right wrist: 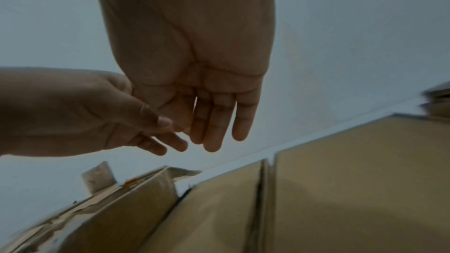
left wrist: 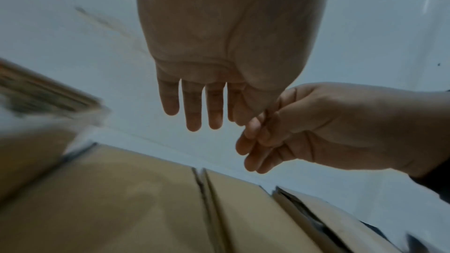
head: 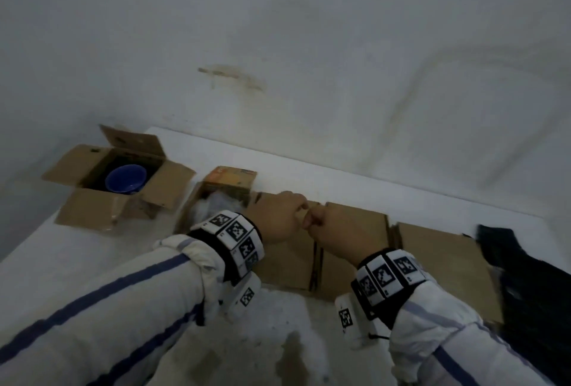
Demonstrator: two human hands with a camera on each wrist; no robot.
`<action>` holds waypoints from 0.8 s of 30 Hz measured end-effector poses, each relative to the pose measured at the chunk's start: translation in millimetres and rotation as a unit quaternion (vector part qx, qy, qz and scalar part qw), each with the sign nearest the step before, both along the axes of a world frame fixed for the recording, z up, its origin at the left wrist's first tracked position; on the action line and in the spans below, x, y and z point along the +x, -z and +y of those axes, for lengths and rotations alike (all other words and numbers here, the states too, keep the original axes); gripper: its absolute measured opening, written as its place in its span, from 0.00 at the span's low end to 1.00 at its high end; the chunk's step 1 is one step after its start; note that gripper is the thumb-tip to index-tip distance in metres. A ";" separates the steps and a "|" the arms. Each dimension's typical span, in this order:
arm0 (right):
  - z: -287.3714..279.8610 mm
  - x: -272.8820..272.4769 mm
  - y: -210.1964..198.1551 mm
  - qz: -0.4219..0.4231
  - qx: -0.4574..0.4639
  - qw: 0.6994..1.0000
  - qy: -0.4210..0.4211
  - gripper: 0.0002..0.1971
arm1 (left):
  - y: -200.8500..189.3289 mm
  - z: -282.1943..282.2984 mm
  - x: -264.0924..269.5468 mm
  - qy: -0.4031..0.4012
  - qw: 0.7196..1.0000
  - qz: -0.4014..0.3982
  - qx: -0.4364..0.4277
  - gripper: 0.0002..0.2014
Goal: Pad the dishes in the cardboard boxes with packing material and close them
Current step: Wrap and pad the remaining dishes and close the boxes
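Observation:
A closed cardboard box [head: 287,265] lies in the middle of the white table [head: 355,183], its two top flaps meeting at a seam. Both hands hover just above its far edge. My left hand [head: 287,215] and right hand [head: 335,228] touch each other at the thumbs. In the left wrist view the left hand [left wrist: 207,103] has straight fingers, and the right hand [left wrist: 316,126] is loosely curled. Neither holds anything I can see. An open box [head: 89,209] at the left holds a blue bowl [head: 126,180] with no padding showing.
A small open box [head: 231,180] with crumpled clear packing material [head: 213,203] stands between the open and closed boxes. Another closed box [head: 441,262] lies to the right. A black cloth or bag [head: 525,293] lies at the right edge. A wall rises behind the table.

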State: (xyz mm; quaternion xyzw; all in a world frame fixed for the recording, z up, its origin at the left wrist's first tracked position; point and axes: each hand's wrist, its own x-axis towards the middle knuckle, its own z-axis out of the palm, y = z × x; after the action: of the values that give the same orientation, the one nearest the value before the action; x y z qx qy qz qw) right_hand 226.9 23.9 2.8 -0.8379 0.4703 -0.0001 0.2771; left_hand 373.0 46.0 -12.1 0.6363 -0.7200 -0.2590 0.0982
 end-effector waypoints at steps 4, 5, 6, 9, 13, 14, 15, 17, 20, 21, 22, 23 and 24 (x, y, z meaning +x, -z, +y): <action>0.3 -95.3 9.7 -0.034 0.002 0.993 0.113 0.11 | 1.0 -10.9 -109.7 0.030 0.999 0.010 0.032 0.15; -0.7 -122.1 12.1 -0.034 0.002 0.988 0.150 0.10 | 2.4 -14.0 -135.7 0.040 0.998 0.014 0.042 0.16; -2.6 -148.3 15.5 -0.033 0.003 0.983 0.181 0.10 | 3.8 -17.0 -159.8 0.048 0.998 0.023 0.045 0.17; -8.8 -221.9 23.5 -0.032 -0.016 0.967 0.253 0.09 | 5.7 -25.2 -226.3 0.073 0.994 0.057 0.055 0.19; -14.0 -307.7 33.6 -0.003 -0.029 0.937 0.347 0.06 | 17.1 -32.7 -295.1 0.122 0.990 0.046 0.058 0.21; -15.0 -326.1 38.3 0.011 -0.025 0.931 0.363 0.05 | 20.0 -34.3 -307.7 0.135 0.989 0.034 0.052 0.21; -15.6 -340.7 43.9 0.033 -0.018 0.928 0.372 0.06 | 22.8 -35.6 -317.6 0.150 0.988 0.019 0.043 0.21; -16.3 -358.1 57.0 0.086 0.019 0.923 0.374 0.13 | 27.8 -38.1 -330.7 0.171 0.985 -0.012 0.030 0.20; -13.1 -361.7 75.7 0.123 0.064 0.918 0.372 0.29 | 35.6 -39.9 -339.0 0.170 0.984 -0.039 0.023 0.17; -11.6 -360.7 80.8 0.129 0.061 0.917 0.372 0.30 | 37.6 -39.3 -340.0 0.168 0.985 -0.045 0.016 0.16; -10.0 -360.0 85.3 0.136 0.050 0.918 0.369 0.30 | 39.6 -39.1 -340.4 0.165 0.985 -0.050 0.007 0.15; -9.0 -359.6 89.1 0.145 0.039 0.919 0.364 0.28 | 41.4 -38.9 -340.2 0.164 0.985 -0.053 -0.001 0.15; -8.2 -359.8 91.5 0.153 0.030 0.921 0.357 0.24 | 43.2 -39.2 -339.2 0.161 0.986 -0.049 -0.004 0.16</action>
State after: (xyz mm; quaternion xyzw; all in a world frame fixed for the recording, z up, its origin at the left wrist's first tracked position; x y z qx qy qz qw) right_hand -132.9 15.8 -88.7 -0.5952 0.7750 0.0434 0.2081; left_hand 33.8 6.8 -55.2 0.5236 -0.8181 -0.2368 0.0222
